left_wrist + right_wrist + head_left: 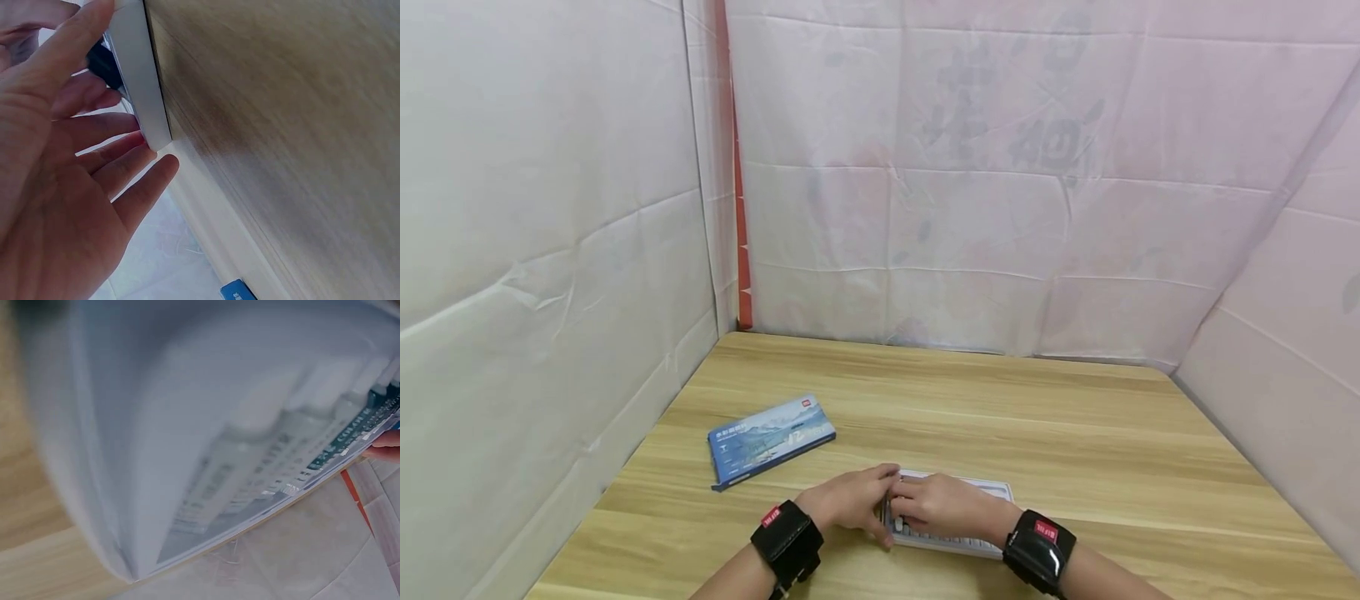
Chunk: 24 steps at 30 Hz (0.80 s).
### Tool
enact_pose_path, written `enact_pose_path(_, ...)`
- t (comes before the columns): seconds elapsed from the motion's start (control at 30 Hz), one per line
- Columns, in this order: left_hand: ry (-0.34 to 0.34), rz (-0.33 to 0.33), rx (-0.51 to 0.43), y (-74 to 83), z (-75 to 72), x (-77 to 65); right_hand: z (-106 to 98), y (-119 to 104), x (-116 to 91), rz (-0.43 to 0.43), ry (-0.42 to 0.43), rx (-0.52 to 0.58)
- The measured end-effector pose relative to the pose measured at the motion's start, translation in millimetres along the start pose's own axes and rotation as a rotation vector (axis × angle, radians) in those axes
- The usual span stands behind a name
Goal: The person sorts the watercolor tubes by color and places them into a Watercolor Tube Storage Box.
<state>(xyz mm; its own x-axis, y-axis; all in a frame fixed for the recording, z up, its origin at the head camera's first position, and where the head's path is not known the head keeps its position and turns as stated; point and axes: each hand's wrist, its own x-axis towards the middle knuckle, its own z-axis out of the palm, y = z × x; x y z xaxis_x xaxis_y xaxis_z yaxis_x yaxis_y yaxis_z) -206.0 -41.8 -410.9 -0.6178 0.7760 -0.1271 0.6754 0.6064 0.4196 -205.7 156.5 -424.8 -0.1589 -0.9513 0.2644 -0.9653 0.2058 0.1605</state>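
Observation:
A shallow white tray (951, 546) of paint tubes (269, 462) lies on the table before me. My left hand (852, 497) holds the tray's left end, thumb at the near edge and fingers at the far edge. Over that same end, my right hand (942, 504) has its fingers curled down into the tray. A dark paint tube (105, 64) shows at the right fingertips in the left wrist view, pinched between them. Lettering runs along the pale and dark green tubes in the right wrist view. The right hand covers part of the row.
A flat blue cardboard box (771, 442) with a mountain picture lies to the left, beyond the left hand, its near-left end flap standing out. Pale sheets (970, 208) hang behind and at both sides of the wood-grain table (1075, 433).

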Motion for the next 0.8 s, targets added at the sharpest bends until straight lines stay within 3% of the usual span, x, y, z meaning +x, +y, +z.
enact_pose_path(0.23,-0.005,-0.014,0.016,-1.0,1.7,1.7,2.2,2.8,-1.1,0.006,0.023,0.074)
enact_pose_path(0.43,-0.007,-0.006,0.018,-2.2,2.5,2.8,4.0,2.7,-2.5,0.065,0.028,0.156)
enact_pose_path(0.8,0.028,0.025,0.033,-4.9,4.1,2.7,7.7,-3.7,-1.8,0.158,0.028,0.160)
